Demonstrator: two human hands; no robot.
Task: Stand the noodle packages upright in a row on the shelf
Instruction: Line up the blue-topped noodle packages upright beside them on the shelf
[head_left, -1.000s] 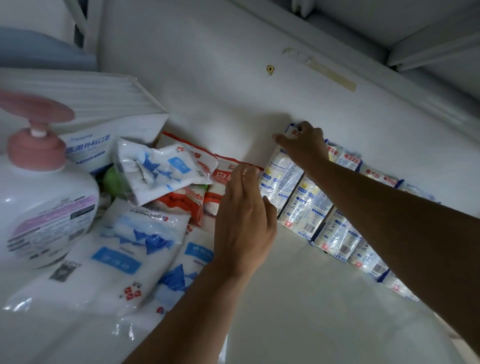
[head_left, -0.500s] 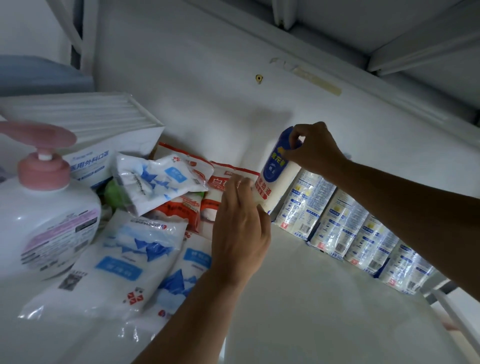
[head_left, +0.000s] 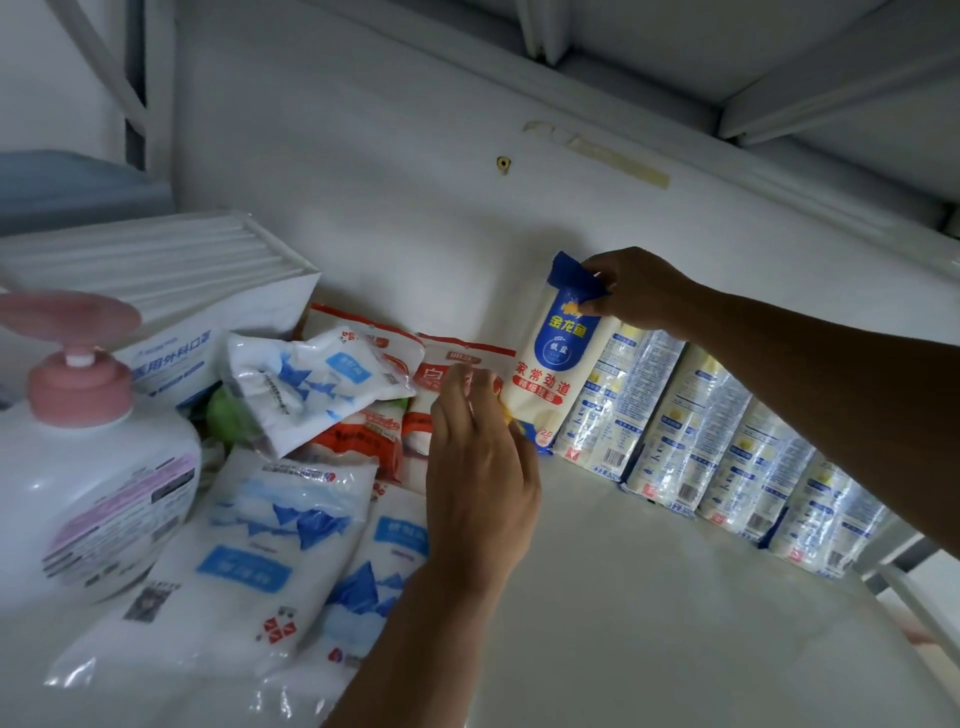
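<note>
— What is on the shelf (head_left: 649, 597) right now?

— A row of noodle packages (head_left: 696, 441) stands against the back wall, running from the middle of the shelf toward its right edge. They lean back slightly, each touching the next, with their printed backs facing out.

— And the hands?

— The right hand (head_left: 641, 288) reaches in from the right. Its thumb and fingers are pinched closed on the blue top flap of one more noodle package (head_left: 556, 358). That one stands at the left end of the row, its blue-and-cream front facing out, its base on the shelf, touching its neighbour.

— The left hand?

— The left hand (head_left: 480, 467) comes up from the near edge, fingers loosely curled, not gripping. The fingertips are at the lower left corner of the held package, over a red-and-white bag (head_left: 457, 364). Whether they touch the package I cannot tell.

— What else is nearby?

— The left half of the shelf is crowded: white bags with blue mountain print (head_left: 249, 545) lying flat, a pump bottle with a pink top (head_left: 83, 457) at the left edge, and a white box (head_left: 171, 291) behind it by the back wall.
</note>
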